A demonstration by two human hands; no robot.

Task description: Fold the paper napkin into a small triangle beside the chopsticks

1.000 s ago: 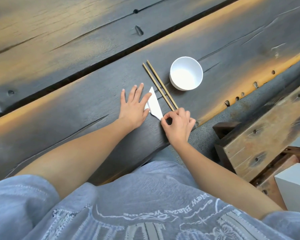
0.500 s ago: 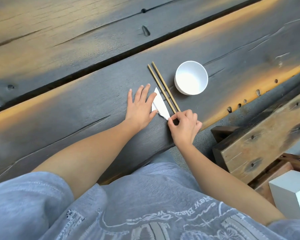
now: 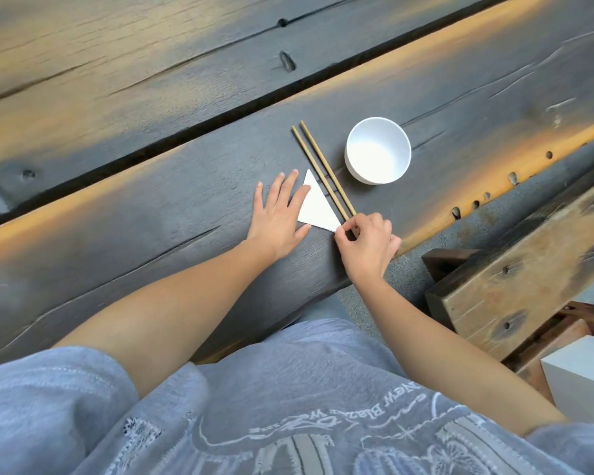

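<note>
A white paper napkin (image 3: 318, 207), folded into a small triangle, lies flat on the dark wooden table (image 3: 172, 214), its long edge right along the left side of two wooden chopsticks (image 3: 319, 166). My left hand (image 3: 280, 216) rests flat with fingers spread, covering the napkin's left edge. My right hand (image 3: 367, 243) is curled, with thumb and forefinger pinching the napkin's near corner by the chopsticks' near ends. The chopstick tips under that hand are hidden.
A white empty bowl (image 3: 378, 150) stands just right of the chopsticks. The table's near edge runs diagonally past my right hand. A wooden bench (image 3: 528, 265) and a white box (image 3: 583, 378) sit lower right.
My left hand has slid left off the napkin, so more of the triangle shows. My right hand keeps its pinch on the near corner.
</note>
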